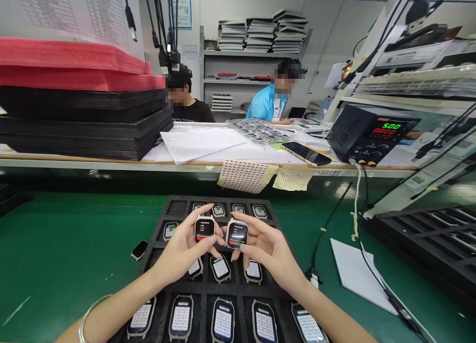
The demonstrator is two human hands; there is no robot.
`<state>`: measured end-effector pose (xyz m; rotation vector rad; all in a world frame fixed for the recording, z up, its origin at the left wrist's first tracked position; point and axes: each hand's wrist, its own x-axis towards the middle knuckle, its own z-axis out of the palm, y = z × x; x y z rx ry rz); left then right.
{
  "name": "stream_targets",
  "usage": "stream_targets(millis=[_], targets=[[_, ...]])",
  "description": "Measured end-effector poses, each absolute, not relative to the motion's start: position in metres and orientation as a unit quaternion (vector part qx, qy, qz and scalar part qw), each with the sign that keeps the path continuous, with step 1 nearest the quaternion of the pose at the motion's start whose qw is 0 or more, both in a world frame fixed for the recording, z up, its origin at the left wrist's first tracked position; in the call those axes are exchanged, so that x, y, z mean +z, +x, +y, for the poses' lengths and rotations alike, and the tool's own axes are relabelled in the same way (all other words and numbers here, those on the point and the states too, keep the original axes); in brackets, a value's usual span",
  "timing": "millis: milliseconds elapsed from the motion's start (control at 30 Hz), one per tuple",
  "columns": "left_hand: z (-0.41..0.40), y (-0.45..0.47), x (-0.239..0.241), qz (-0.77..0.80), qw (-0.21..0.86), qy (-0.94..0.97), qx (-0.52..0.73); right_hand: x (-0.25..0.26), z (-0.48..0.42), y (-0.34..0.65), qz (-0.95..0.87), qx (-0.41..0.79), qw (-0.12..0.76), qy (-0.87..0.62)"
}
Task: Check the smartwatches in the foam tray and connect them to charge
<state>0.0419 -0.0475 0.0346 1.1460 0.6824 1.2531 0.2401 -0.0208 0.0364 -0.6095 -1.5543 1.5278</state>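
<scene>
My left hand (188, 245) grips a smartwatch case (204, 229) without a strap, its dark screen lit with small white text and a red strip. Beside it, my right hand (263, 244) holds a matching smartwatch case (237, 234), whose screen shows similar text with red and green at the bottom. Thumbs rest on the lower part of both watches. Under my hands lies a black foam tray (203, 289) with square compartments, and several watches with lit screens, such as one watch (223, 319), sit in them. My forearms and hands hide some compartments.
Left of the tray, a single watch (140, 250) lies on the green mat (74, 254). A cable (323, 234) and white pad (360, 273) lie to the right, near another black tray (439, 244). A power supply (372, 135) and foam stack (74, 105) occupy the shelf. Two people sit beyond.
</scene>
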Motion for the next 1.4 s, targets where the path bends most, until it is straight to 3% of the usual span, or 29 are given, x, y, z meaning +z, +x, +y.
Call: stream_targets(millis=[367, 567, 900, 1133, 1233, 1400], targets=[[-0.046, 0.043, 0.032, 0.299, 0.607, 0.523, 0.518, 0.038, -0.020, 0.239, -0.636, 0.569, 0.429, -0.296], [-0.044, 0.043, 0.031, 0.331, 0.599, 0.515, 0.516, 0.040, -0.022, 0.241, -0.625, 0.617, 0.406, -0.254], [-0.048, 0.043, 0.026, 0.267, 0.632, 0.492, 0.536, 0.040, -0.023, 0.239, -0.646, 0.578, 0.404, -0.294], [-0.047, 0.039, 0.025, 0.287, 0.634, 0.486, 0.528, 0.036, -0.015, 0.237, -0.684, 0.559, 0.359, -0.301], [-0.049, 0.035, 0.021, 0.282, 0.641, 0.483, 0.526, 0.029, 0.001, 0.236, -0.766, 0.472, 0.288, -0.329], [-0.056, 0.019, 0.012, 0.313, 0.624, 0.501, 0.511, 0.020, 0.031, 0.235, -0.901, 0.204, 0.173, -0.342]])
